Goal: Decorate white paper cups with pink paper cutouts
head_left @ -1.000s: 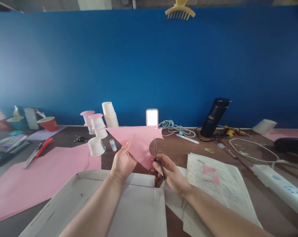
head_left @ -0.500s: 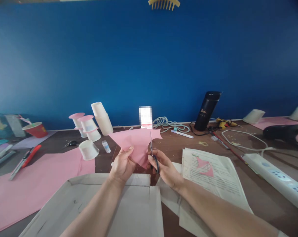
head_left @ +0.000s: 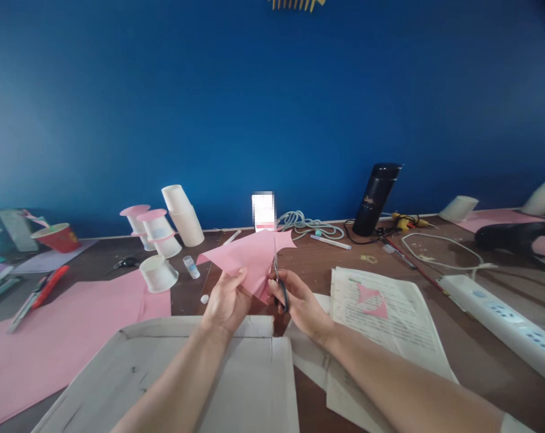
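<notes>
My left hand [head_left: 227,299] pinches a piece of pink paper [head_left: 243,255] by its lower edge, thumb on top. The paper has a jagged right end and is held up above the table. My right hand [head_left: 302,304] is closed around the black handles of a pair of scissors [head_left: 281,294]. Their blades point upward and cross the paper near its right side. Pink paper scraps [head_left: 372,300] lie on printed sheets [head_left: 399,343] to the right of my right hand.
A white board [head_left: 164,385] lies under my forearms. Left are pink sheets [head_left: 74,337], a utility knife [head_left: 38,294], paper cups [head_left: 182,216] and a small glue bottle [head_left: 192,267]. Right stand a black thermos [head_left: 376,198] and a power strip [head_left: 502,325]. A coiled cable [head_left: 308,224] lies at the back.
The paper's left side has tilted and curled slightly in my left hand. The scissors stay at the paper with their handles shifted a little. The whole view has moved slightly.
</notes>
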`<act>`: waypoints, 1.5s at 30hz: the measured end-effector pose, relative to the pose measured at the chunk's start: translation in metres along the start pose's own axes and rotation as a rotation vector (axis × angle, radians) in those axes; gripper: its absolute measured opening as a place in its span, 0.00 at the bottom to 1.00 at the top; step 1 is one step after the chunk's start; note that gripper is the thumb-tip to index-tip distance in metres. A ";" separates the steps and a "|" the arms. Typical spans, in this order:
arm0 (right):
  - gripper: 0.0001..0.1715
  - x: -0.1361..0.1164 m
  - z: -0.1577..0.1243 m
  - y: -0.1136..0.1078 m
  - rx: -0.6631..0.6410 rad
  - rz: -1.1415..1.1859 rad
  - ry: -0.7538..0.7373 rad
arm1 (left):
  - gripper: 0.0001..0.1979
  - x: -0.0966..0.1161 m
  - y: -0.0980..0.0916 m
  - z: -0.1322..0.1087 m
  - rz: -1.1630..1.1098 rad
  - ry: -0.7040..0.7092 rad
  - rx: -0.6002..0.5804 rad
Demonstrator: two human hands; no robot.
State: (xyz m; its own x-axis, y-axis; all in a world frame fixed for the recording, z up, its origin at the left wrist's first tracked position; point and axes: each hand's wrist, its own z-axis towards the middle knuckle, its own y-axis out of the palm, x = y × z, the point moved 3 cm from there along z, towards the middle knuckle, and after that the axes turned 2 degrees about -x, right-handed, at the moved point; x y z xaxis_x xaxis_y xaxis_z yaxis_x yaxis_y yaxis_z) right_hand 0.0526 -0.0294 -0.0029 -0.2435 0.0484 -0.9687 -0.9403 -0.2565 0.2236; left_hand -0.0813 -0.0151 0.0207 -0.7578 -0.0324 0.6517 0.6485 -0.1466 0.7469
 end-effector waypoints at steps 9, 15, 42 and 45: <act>0.20 -0.001 0.001 0.000 0.006 -0.005 0.001 | 0.21 -0.002 0.002 -0.001 -0.010 -0.008 -0.004; 0.19 0.001 0.001 0.000 0.013 -0.022 0.010 | 0.21 -0.002 0.003 -0.002 -0.003 -0.016 0.008; 0.21 -0.004 -0.001 0.001 0.050 -0.075 0.039 | 0.18 -0.003 -0.001 0.000 -0.005 -0.009 0.034; 0.21 -0.006 -0.002 0.002 0.054 -0.086 0.033 | 0.18 -0.003 0.001 -0.001 -0.007 -0.012 0.039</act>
State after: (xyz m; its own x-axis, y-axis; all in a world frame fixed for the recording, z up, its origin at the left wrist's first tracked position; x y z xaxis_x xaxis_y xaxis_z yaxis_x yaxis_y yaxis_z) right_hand 0.0527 -0.0318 0.0035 -0.1543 0.0362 -0.9874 -0.9690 -0.2008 0.1441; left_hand -0.0787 -0.0156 0.0191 -0.7616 -0.0200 0.6477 0.6457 -0.1079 0.7559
